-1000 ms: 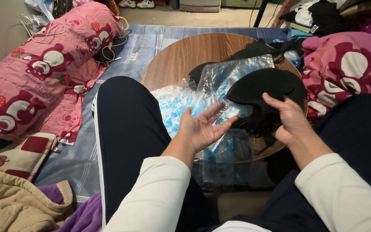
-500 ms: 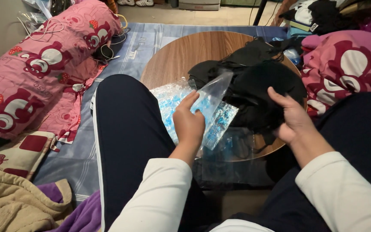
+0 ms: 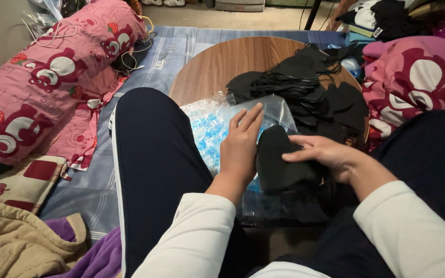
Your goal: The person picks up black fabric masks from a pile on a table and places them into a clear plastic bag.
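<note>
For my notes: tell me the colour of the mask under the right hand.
Plain black mask, under the right hand; head view.

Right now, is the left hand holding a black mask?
No, the left hand lies flat on the clear bag; the right hand holds the black masks.

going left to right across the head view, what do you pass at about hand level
pink bear-print bolster → dark trouser leg → left hand flat on a clear plastic bag → black mask stack → right hand gripping that stack → pink bear-print bedding
</note>
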